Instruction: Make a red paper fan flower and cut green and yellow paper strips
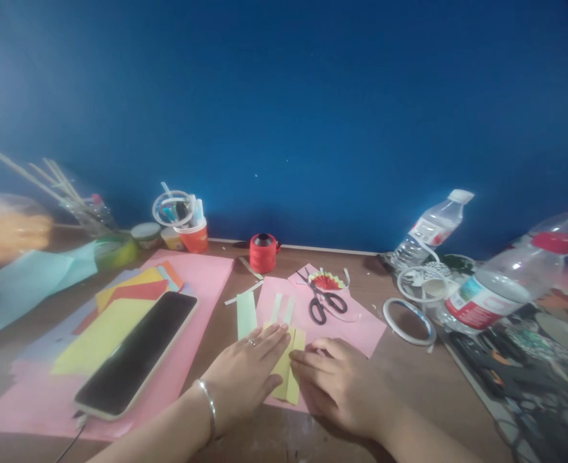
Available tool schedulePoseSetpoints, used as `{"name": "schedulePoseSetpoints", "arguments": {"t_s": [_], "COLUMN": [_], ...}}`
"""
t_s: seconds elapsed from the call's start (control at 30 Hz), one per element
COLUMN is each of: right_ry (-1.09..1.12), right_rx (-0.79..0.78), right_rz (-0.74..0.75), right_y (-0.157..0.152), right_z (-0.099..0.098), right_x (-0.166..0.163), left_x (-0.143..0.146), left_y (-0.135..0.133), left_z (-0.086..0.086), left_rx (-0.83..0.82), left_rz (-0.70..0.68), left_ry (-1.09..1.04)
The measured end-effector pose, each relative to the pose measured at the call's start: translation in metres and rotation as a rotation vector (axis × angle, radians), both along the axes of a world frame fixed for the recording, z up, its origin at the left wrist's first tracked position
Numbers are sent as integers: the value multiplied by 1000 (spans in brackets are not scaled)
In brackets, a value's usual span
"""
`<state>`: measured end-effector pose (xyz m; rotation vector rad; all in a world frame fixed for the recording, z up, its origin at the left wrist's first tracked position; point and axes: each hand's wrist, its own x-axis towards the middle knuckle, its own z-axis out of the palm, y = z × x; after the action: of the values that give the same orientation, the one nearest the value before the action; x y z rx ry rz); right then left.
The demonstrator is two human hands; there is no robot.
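Note:
My left hand [245, 373] lies flat with fingers stretched out, pressing on a folded yellow paper strip [289, 373] on the wooden table. My right hand [339, 382] rests just right of it, fingers curled with the tips touching the same yellow paper. The strip lies on a pink paper sheet [356, 325]. Pale green paper strips [246, 314] lie just beyond my left fingers. Black-handled scissors [325, 303] and a small red and yellow pleated paper fan [326, 280] sit farther back on the pink sheet.
A phone [136, 352] lies on stacked coloured papers [119, 302] at the left. Behind stand a red thread spool [263, 252], an orange cup of pens [194, 235] and small jars. At the right lie tape rings [409, 319] and plastic bottles [500, 283]. A blue wall backs the table.

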<state>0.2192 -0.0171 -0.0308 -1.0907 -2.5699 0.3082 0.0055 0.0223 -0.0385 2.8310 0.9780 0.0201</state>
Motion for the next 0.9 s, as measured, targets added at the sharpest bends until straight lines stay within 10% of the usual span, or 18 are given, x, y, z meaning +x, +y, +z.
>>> {"name": "schedulePoseSetpoints", "arguments": {"t_s": [0.9], "right_ry": [15], "right_rx": [53], "right_rz": [-51], "right_y": [-3], "right_z": [-8], "right_x": [-2], "left_x": [-1], "left_y": [-9], "left_z": [-3], "left_rx": [65], "left_rz": [58], "left_ry": [57]}}
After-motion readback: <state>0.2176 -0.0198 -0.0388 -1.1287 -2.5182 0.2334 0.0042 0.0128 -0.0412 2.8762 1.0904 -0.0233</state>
